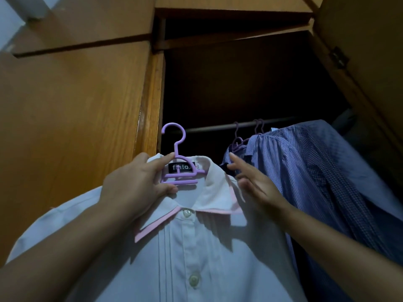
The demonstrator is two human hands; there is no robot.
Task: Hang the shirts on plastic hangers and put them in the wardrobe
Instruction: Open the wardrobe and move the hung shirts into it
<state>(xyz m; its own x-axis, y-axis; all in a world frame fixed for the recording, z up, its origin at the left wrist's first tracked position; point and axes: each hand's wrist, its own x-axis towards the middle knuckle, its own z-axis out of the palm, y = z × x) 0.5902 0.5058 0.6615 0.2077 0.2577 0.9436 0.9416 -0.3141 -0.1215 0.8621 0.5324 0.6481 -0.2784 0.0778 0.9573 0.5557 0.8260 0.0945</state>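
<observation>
- Left hand (133,184) grips hanger (177,171) carrying white shirt (192,247), held below rail (209,128).
- Right hand (255,182) released, fingers straight, touching hung blue shirts (316,171) in wardrobe (150,101).

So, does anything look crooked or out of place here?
Nothing stands out. The white shirt sits evenly on the purple hanger, held by the left hand; its hook is not yet on the rail. The blue shirts hang normally.
</observation>
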